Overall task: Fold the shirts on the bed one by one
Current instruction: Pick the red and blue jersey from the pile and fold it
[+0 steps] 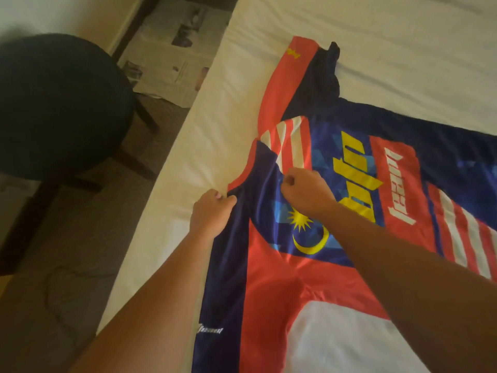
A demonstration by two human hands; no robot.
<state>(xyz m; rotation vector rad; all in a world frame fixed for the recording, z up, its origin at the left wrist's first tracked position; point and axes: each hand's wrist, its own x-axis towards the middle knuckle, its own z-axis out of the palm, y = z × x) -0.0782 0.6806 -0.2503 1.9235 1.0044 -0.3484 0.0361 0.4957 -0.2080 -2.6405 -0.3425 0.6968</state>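
Observation:
A red, navy and white jersey (349, 211) with yellow lettering and a yellow star and crescent lies spread flat on the white bed (349, 36). One sleeve reaches toward the far end of the bed, the other runs toward me. My left hand (211, 212) pinches the navy fabric at the collar edge, on the jersey's left side. My right hand (306, 192) has curled fingers and grips the fabric near the collar, just above the star.
The bed's left edge (172, 184) runs diagonally beside my left arm. A dark round stool (59, 103) with wooden legs stands on the carpet at left. Newspaper sheets (177, 49) lie on the floor beyond it.

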